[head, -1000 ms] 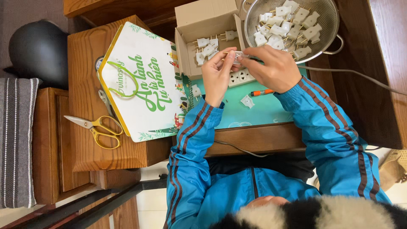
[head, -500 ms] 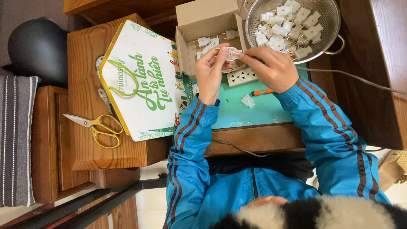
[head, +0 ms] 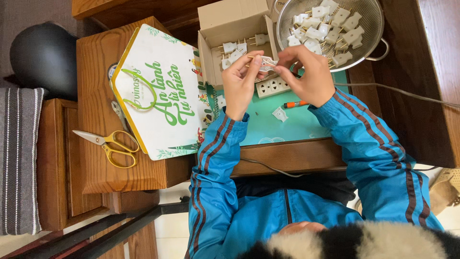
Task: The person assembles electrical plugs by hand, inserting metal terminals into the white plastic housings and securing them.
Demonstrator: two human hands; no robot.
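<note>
Both hands met over the far edge of the tabletop [head: 306, 127], working one small white plug [head: 265, 62]. The left hand [head: 242, 79] pinched the plug body between thumb and fingertips, with a brass prong sticking out toward the cardboard box [head: 235, 21]. The right hand [head: 309, 72] was curled in against the plug's other side, fingertips pressed on it; what they gripped there was hidden.

Just under the hands lay a white power strip [head: 270, 87], and nearer the person an orange-tipped screwdriver [head: 294, 103] and a loose white plug half [head: 279, 114]. The box held a few finished plugs, and the metal colander [head: 371, 36] beside it was heaped with more. Well apart, on the wooden cabinet [head: 96, 158], yellow scissors [head: 112, 146] lay beside a printed lid [head: 158, 91].

The likeliest trouble seemed to be the plug slipping or springing apart: the grip was fingertip-only on a smooth little part held above the tabletop, so uneven pressure could drop a half or a prong among the loose pieces. A hard push might also bend the exposed prong. A sleeve swinging back could knock the screwdriver or the loose half off the near edge.
</note>
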